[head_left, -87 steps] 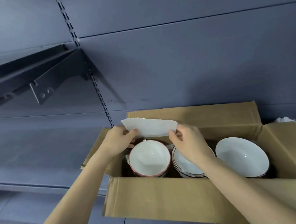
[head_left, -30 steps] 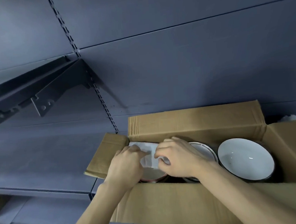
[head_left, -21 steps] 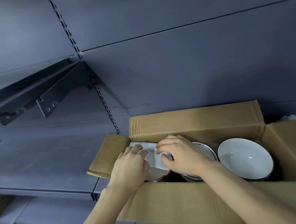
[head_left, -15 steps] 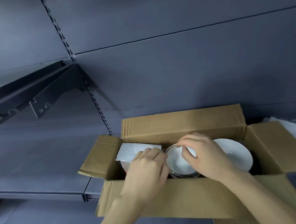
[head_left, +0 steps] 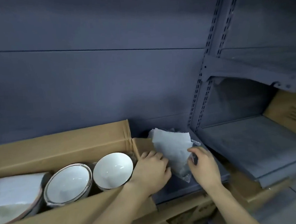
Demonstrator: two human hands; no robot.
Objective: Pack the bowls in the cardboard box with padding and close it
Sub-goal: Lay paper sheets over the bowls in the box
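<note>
**Reaching for the next sheet of padding**

The cardboard box (head_left: 62,149) sits open on the shelf (head_left: 250,139), its flaps standing up. Inside, three bowls stand in a row: the left bowl (head_left: 16,215) already has a white padding sheet (head_left: 16,187) lying over it, while the middle bowl (head_left: 68,184) and the right bowl (head_left: 112,168) are bare. Just right of the box, a stack of padding sheets (head_left: 172,145) leans in a clear plastic bag (head_left: 186,174).

Both hands are at that stack. The left hand (head_left: 151,171) rests at its left edge with fingers curled, though what they grip is hidden. The right hand (head_left: 203,165) curls its fingers at the stack's right edge and seems to pinch the sheets or the bag, but I cannot tell which.

The sheets look thin, light and floppy, so one corner pinch should lift a single one; the bag may cling and drag along. The bowls look like glazed ceramic, smooth, slippery and breakable, best held by the rim with two hands.

Room is tight: the box's right flap (head_left: 142,145) stands between the stack and the bowls, and an upright post (head_left: 200,97) rises close behind the sheets. The way back is up and over that flap.
</note>
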